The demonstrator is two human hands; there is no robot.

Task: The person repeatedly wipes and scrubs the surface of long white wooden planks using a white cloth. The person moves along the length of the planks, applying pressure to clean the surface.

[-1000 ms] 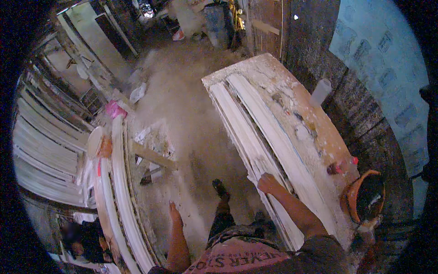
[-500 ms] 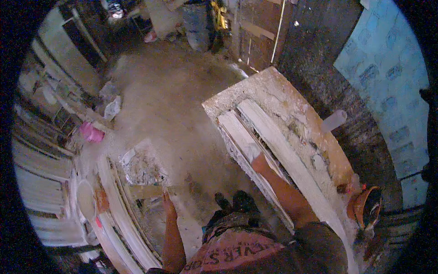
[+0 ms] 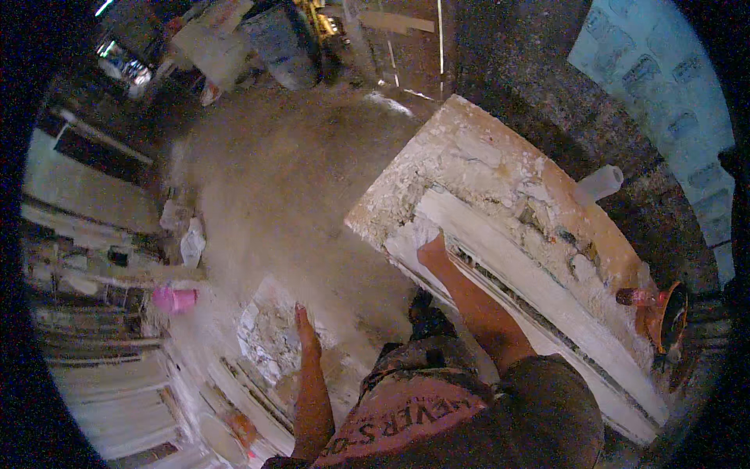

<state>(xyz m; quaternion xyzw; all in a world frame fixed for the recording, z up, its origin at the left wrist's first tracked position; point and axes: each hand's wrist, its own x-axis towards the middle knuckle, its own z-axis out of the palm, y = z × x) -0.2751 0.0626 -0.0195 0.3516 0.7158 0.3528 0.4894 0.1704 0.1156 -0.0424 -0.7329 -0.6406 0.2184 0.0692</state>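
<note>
On the bench (image 3: 469,129) at right, my right hand (image 3: 430,250) is closed on a crumpled white cloth-like piece (image 3: 412,233). It presses this piece onto the far end of a long white moulding strip (image 3: 403,252), the nearer of two. The other white strip (image 3: 500,254) lies beside it, with a narrow dark gap between them. My left hand (image 3: 303,316) hangs free, slightly blurred, its fingers stretched out and nothing in them. Below it on the floor lies a pale sack (image 3: 266,336) with whitish rubble.
White dust and crumbs cover the bench top. A translucent cylinder (image 3: 601,184), a reddish bottle (image 3: 641,297) and an orange round container (image 3: 660,320) line its far edge. A pink bucket (image 3: 174,301) and more strips stand left. A grey-blue barrel (image 3: 285,47) is at the back.
My right hand has slid the white piece along the strip to its far end. The view has turned, shifting the floor things. My left hand stays hanging free.
</note>
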